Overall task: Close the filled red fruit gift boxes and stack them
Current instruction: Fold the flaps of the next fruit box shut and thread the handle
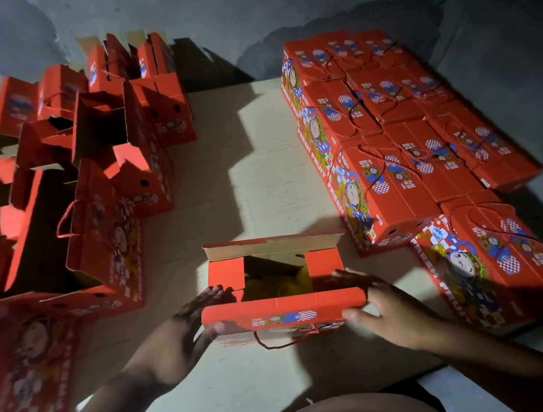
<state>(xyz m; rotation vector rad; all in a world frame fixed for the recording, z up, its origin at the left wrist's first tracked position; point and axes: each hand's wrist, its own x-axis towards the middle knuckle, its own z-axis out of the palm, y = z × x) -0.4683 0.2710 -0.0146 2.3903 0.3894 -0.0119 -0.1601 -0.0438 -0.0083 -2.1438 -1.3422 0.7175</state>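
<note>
Both hands hold a half-open red cardboard fruit gift box [280, 294] on the pale cardboard sheet [242, 182]: the left hand [181, 342] and right hand [383, 308] press flat, fingers extended, against its ends. Closed red boxes [401, 126] are stacked to the right, open ones [90, 202] to the left.

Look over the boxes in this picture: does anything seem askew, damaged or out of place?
Nothing looks damaged. The open boxes on the left stand jumbled at odd angles, unlike the neat closed stack on the right.
</note>
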